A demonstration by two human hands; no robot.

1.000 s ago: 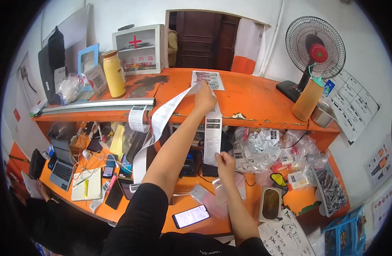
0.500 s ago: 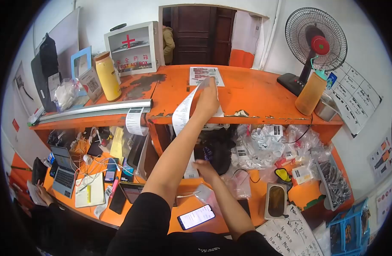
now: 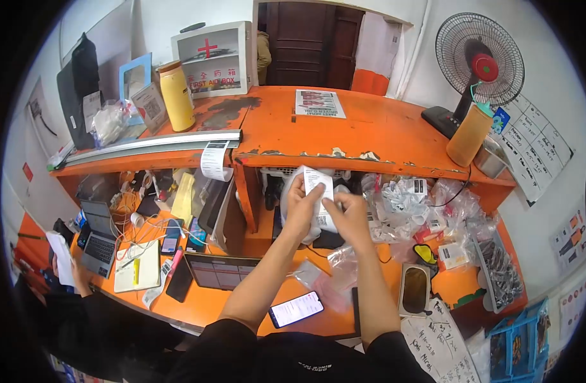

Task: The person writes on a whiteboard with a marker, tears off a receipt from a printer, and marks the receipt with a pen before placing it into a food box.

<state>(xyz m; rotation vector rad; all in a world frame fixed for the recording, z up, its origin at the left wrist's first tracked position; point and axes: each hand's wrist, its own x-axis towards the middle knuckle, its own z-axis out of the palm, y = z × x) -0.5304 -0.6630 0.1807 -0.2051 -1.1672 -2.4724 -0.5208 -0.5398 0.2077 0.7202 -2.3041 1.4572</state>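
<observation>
In the head view, my left hand (image 3: 299,205) and my right hand (image 3: 350,218) meet in front of the shelf under the orange counter. Between them is a printed paper receipt (image 3: 318,181), its upper end standing above my fingers. The left fingers are closed on its left side, with the thumb pressed on the print. My right thumb and fingers pinch its lower right part. A whitish plastic bag (image 3: 339,200) shows behind the paper. Below my forearms a phone (image 3: 296,309) with a lit screen lies on the orange desk (image 3: 258,322).
At left stand a tablet (image 3: 219,272), an open notebook (image 3: 128,271) and a laptop (image 3: 101,246). Another person's hand (image 3: 79,274) holds paper there. Plastic bags (image 3: 401,204) and a metal tin (image 3: 414,290) are at right. A fan (image 3: 478,60) stands on the counter (image 3: 369,131).
My left hand has come down from above the counter to shelf height, bringing the long paper strip with it. My right hand has risen to meet it. The view has shifted slightly.
</observation>
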